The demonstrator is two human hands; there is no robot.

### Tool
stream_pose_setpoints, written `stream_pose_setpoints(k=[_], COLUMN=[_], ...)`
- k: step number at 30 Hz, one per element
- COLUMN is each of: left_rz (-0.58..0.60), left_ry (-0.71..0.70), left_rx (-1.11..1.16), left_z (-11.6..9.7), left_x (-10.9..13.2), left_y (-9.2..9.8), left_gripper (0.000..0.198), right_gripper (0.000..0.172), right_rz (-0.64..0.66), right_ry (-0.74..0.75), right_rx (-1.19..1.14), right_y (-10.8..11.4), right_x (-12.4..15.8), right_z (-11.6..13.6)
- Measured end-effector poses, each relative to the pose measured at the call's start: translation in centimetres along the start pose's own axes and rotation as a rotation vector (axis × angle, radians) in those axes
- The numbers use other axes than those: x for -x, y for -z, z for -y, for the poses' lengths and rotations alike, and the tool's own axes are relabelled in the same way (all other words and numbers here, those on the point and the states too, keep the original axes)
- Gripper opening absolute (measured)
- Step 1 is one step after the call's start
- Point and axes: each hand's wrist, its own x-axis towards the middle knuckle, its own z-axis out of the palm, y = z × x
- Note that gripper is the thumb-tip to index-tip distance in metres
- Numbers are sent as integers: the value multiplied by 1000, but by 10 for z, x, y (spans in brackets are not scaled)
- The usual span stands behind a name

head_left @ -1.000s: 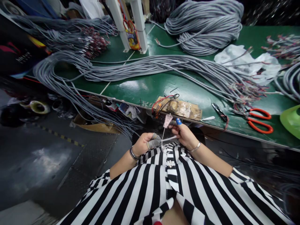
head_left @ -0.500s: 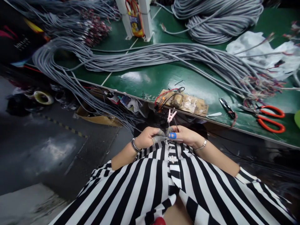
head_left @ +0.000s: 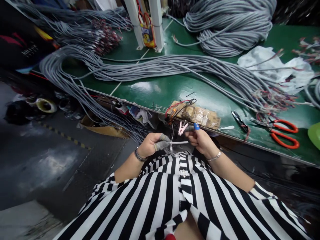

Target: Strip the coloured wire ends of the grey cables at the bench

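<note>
My left hand [head_left: 152,144], with grey finger covers, is closed in a pinch on one end of a thin white wire [head_left: 179,142]. My right hand [head_left: 200,140], a blue cover on one fingertip, is closed on the wire's other end and on a small pink clip [head_left: 182,127] that sticks up. The wire stretches level between both hands, just below the front edge of the green table [head_left: 160,90] and above my striped shirt.
Long grey cable bundles [head_left: 175,66] lie across the table, with a big coil [head_left: 230,26] at the back. A taped cardboard block with red and black wires [head_left: 195,113] sits at the front edge. Black snips [head_left: 239,120] and orange scissors [head_left: 285,133] lie to the right.
My hands were pressed together half a second ago and have moved apart, drawing the white wire out straight between them. The pink clip has gone slightly up and right with my right hand.
</note>
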Motion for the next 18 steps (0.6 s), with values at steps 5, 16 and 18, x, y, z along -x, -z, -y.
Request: stream_pose_setpoints(k=[5, 16, 18], left_rz=[-93, 24, 35], left_ry=[28, 27, 11], left_rx=[24, -12, -30], left_z=[6, 13, 12], left_x=[-20, -37, -38], left_y=[-2, -9, -10], left_gripper=[38, 38, 37], right_gripper=[53, 50, 50], right_rz=[93, -31, -43], right_ry=[43, 142, 153], right_rx=[-4, -86, -94], right_y=[-14, -25, -26], right_x=[-11, -19, -19], right_z=[-1, -7, -7])
